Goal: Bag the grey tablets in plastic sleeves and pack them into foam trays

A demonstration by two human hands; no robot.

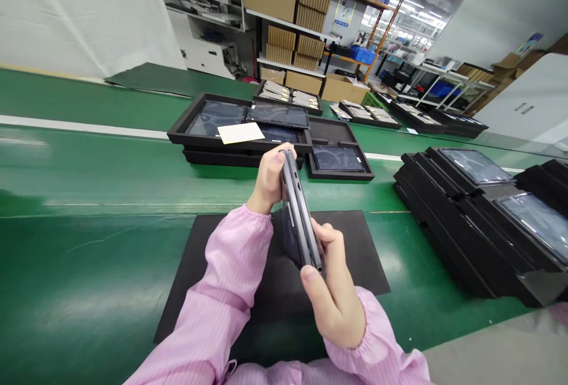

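Two thin dark grey tablets (298,210), pressed together face to face or back to back, stand on edge above a black mat (355,243). Small port openings show along one narrow side. My left hand (268,179) is closed around their far end, thumb on top. Around the near end, my right hand (335,290) is closed, with the thumb at the lower corner and fingers along the right face. The broad faces are mostly turned out of sight.
Beyond my hands, black foam trays (177,133) hold tablets, with a cream label sheet (241,133) on top. Another tray (370,173) sits beside them. Stacked black trays (426,213) with film-covered tablets rise at the right. Farther trays (288,96) hold small pale parts on the green bench (89,267).
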